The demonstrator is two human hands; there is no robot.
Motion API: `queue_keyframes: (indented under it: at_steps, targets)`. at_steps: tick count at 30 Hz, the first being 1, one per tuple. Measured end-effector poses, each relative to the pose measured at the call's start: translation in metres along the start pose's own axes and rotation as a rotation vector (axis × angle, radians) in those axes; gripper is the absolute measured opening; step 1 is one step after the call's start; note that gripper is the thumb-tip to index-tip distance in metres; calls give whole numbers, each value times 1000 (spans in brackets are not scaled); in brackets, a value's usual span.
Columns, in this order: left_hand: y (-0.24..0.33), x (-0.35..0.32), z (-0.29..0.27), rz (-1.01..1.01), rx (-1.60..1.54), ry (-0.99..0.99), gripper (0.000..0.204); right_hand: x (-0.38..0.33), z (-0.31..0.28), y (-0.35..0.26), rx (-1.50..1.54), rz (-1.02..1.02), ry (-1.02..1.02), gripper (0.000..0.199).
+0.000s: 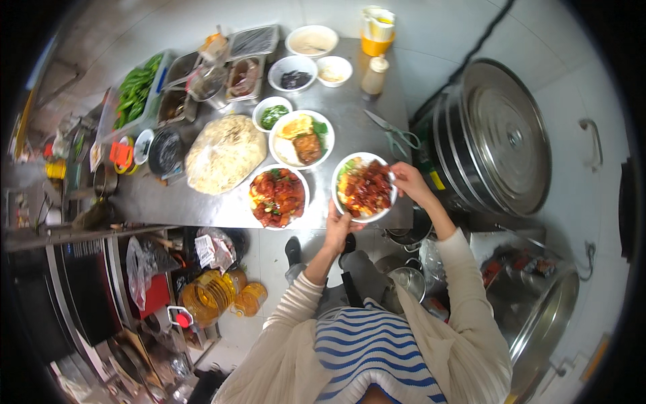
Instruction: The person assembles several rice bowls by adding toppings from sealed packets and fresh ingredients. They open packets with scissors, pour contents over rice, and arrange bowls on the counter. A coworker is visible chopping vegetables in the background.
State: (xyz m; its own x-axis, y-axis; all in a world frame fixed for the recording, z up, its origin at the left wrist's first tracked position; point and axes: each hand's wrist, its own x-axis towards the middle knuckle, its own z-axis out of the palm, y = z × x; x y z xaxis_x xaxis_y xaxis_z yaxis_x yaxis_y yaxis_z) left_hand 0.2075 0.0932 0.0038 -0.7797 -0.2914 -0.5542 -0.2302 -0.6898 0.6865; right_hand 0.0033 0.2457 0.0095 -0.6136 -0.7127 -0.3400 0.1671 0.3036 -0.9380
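Observation:
At the table's front edge, a white bowl (365, 187) is filled with glossy red-brown chopped meat, with some yellow and green at its left side. My left hand (339, 227) grips its near left side, thumb by the rim. My right hand (409, 183) closes its fingers on the bowl's right rim. Left of it is a white bowl of red saucy meat pieces (276, 196) with green bits. Just behind stands a third bowl (301, 139) with rice, egg, greens and a browned patty.
A steel table (363, 87) bears a bag of pale shredded food (226, 155), a small bowl of chopped greens (274, 113), scissors (396, 132), a squeeze bottle (374, 75) and a crate of green peppers (138, 91). Right stands a large lidded steel drum (505, 138); oil jugs (207, 296) sit below left.

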Motion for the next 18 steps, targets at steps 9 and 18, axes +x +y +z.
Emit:
queue_keyframes:
  at_steps: [9, 18]
  targets:
    - [87, -125, -36, -65, -60, -46, 73, -83, 88, -123, -96, -11, -24, 23]
    - [222, -209, -247, 179, 75, 311, 66, 22, 358, -153, 67, -171, -228, 23]
